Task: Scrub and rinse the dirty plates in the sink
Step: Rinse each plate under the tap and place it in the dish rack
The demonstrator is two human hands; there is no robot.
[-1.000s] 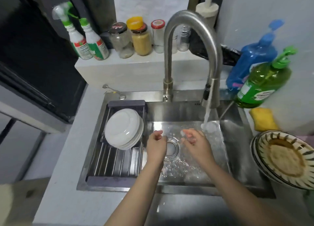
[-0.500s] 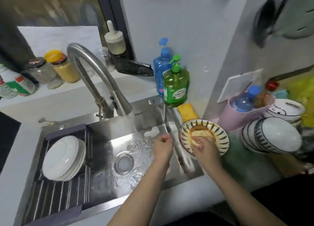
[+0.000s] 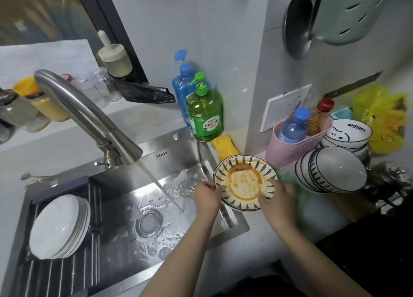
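Note:
A dirty plate [image 3: 243,180] with a dark striped rim and orange sauce smears is held over the right edge of the steel sink [image 3: 169,149]. My left hand [image 3: 206,196] grips its left rim and my right hand [image 3: 278,196] grips its right rim. Water runs from the curved tap [image 3: 89,115] into the basin left of the plate. A stack of clean white plates [image 3: 59,226] leans in the dark drying rack [image 3: 51,272] at the sink's left end.
A yellow sponge [image 3: 224,147] lies behind the plate, beside a green soap bottle [image 3: 205,115] and a blue bottle [image 3: 182,86]. Stacked striped bowls [image 3: 330,169], a pink basket [image 3: 295,144] and Snoopy bowls [image 3: 348,133] crowd the counter at right. Jars line the back ledge.
Both hands left the running water and moved right to the dirty plate. They now hold it by its rims, lifted towards the sink. My view swung to the right.

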